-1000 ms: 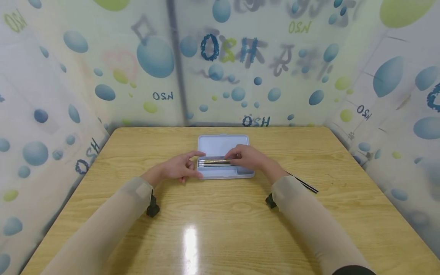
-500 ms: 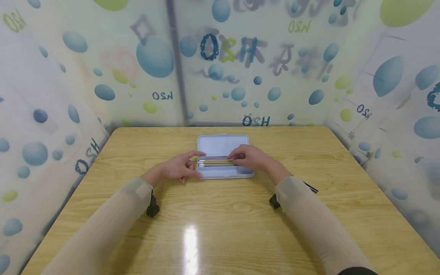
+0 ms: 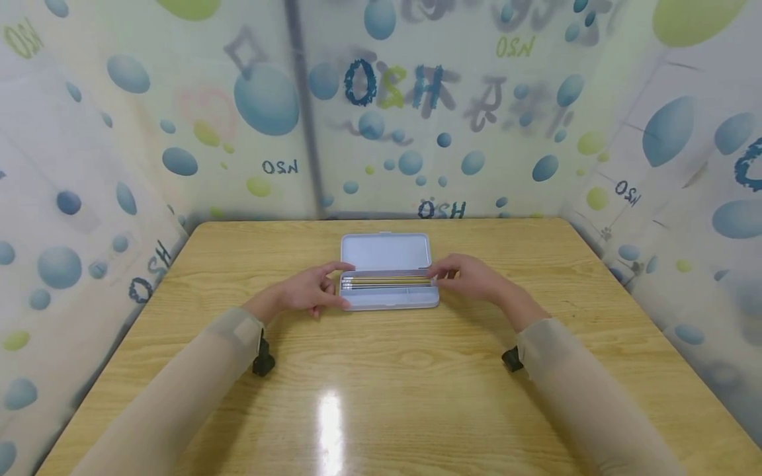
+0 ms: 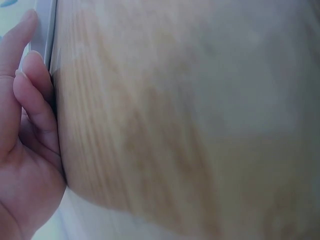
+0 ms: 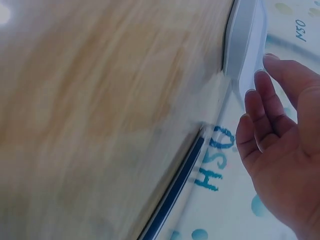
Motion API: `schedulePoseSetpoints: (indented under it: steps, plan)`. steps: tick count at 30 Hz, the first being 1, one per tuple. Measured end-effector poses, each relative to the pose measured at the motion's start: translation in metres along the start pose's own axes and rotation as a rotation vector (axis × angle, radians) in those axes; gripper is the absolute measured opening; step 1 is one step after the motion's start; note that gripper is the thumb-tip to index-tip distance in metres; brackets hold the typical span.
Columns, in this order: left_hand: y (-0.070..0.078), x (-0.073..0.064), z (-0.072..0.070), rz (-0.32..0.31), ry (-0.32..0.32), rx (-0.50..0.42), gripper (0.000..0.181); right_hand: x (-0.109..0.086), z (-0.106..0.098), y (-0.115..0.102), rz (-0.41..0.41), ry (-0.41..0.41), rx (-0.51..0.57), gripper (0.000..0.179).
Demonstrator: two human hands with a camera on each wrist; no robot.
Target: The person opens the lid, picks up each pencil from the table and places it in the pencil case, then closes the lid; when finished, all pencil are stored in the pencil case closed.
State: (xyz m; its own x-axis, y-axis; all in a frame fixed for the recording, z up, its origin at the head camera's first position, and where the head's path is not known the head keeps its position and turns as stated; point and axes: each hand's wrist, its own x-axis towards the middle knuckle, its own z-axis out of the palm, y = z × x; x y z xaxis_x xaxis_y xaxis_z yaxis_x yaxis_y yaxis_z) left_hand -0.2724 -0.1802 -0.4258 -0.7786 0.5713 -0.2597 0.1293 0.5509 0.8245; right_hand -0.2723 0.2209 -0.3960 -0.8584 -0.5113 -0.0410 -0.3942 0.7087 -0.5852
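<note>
On the table lies an opened pale pencil case (image 3: 374, 301), its lid (image 3: 385, 251) folded back toward the wall. Several thin pencils (image 3: 387, 282), dark and yellow, lie lengthwise in its rear compartment. My left hand (image 3: 303, 289) grips the case's left end, index finger at the back corner and thumb at the front one. At the right end is my right hand (image 3: 470, 277), its fingers loosely bent and fingertips close to the rim. The right wrist view shows that hand (image 5: 285, 135) with nothing between its fingers.
A dark pencil (image 5: 175, 192) lies on the table to the right of the case in the right wrist view; my right forearm hides it in the head view. Patterned cloth walls (image 3: 381, 165) border the wooden table (image 3: 381, 370) at the back and sides.
My right hand has moved right, from over the pencils to the case's right end, uncovering the pencils and small right compartment. The left hand has stayed on the case.
</note>
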Motion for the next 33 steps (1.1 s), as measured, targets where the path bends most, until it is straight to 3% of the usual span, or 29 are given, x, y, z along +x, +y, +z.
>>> schedulePoseSetpoints:
  steps: [18,33]
  plan:
    - [0.0,0.0,0.0,-0.006,0.011,0.009,0.088,-0.061,-0.043,0.051,0.063,0.036,0.011,0.02]
    - [-0.003,0.001,-0.001,0.0,0.009,0.019,0.088,-0.081,-0.058,0.091,0.162,-0.09,0.045,0.023]
